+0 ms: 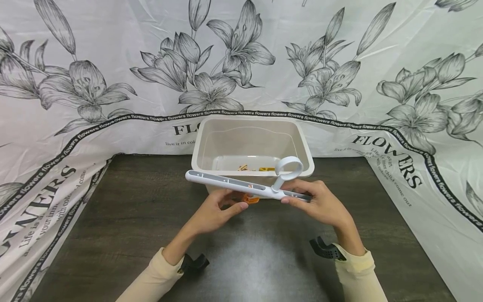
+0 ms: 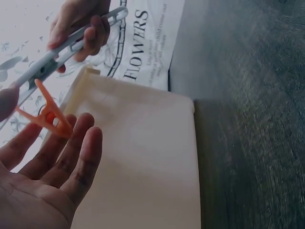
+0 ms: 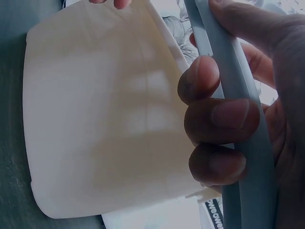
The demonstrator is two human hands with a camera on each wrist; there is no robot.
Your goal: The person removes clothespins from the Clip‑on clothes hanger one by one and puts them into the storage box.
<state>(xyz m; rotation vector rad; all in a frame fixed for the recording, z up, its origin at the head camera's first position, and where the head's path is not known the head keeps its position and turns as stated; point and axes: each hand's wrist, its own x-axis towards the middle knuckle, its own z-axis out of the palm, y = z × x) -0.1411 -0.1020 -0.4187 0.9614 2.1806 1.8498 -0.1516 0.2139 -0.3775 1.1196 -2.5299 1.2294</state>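
A pale grey clip-hanger bar (image 1: 215, 179) with an upright ring hook (image 1: 278, 183) slants in front of the bin. My right hand (image 1: 322, 204) grips its right end, the fingers curled round the bar in the right wrist view. Under the bar, my left hand (image 1: 213, 213) holds an orange clothespin (image 1: 251, 200) between thumb and fingers. The left wrist view shows the V-shaped clothespin (image 2: 50, 117) right beside the bar, against the fingers; whether it is fastened to the bar I cannot tell.
Behind the hands a beige plastic bin (image 1: 249, 140) stands on the dark wood-look table (image 1: 151, 184). Yellow-orange pieces (image 1: 267, 169) lie on the bin's floor, partly hidden. A flower-printed cloth (image 1: 241, 96) hangs behind and along both sides.
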